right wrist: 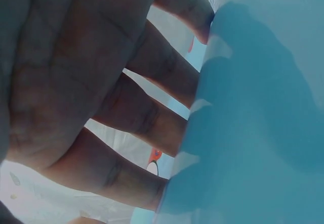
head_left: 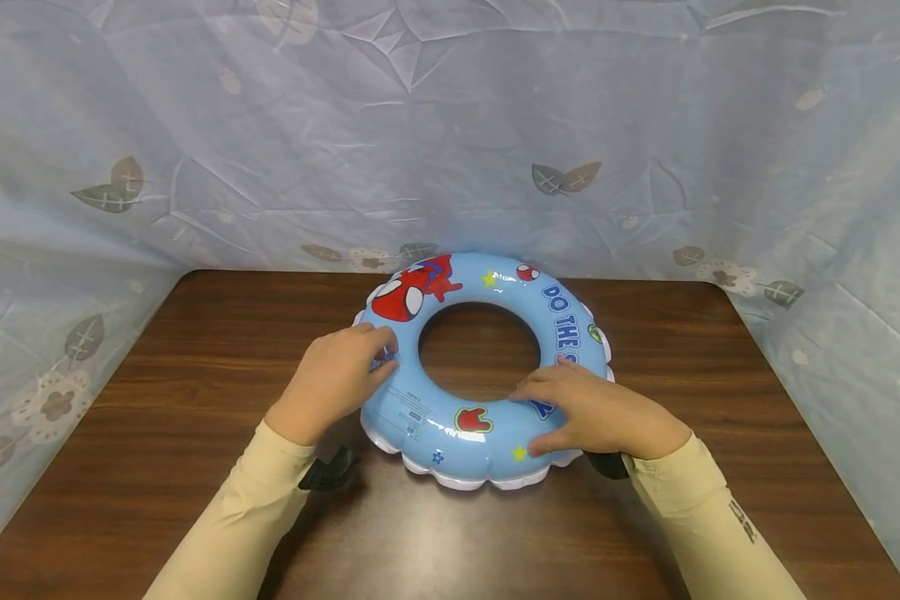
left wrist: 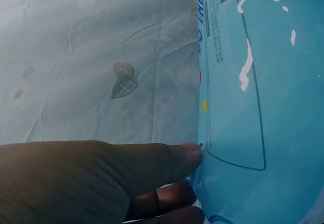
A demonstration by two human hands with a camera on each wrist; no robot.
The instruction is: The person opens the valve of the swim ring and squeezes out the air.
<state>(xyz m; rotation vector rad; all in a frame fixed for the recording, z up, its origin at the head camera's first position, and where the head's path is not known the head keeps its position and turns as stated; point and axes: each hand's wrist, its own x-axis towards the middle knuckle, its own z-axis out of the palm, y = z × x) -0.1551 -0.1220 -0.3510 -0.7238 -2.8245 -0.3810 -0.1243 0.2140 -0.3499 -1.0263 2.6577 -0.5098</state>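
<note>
A light blue inflatable swim ring [head_left: 461,429] with a scalloped white edge lies on the table. It carries red cartoon figures, stars and lettering. On its left side rests my left hand [head_left: 337,375], thumb and bent fingers touching the surface with a small gap between them. The left wrist view shows the thumb [left wrist: 172,161] against the ring, near a printed outline. Over the ring's front right part spreads my right hand [head_left: 592,408]. In the right wrist view its separated fingers [right wrist: 157,118] touch the blue surface; their tips are partly hidden.
The dark brown wooden table [head_left: 195,375] stretches out on both sides of the ring. A pale patterned curtain [head_left: 450,150] hangs behind the table and along both sides. The ring's far edge lies close to the table's back edge.
</note>
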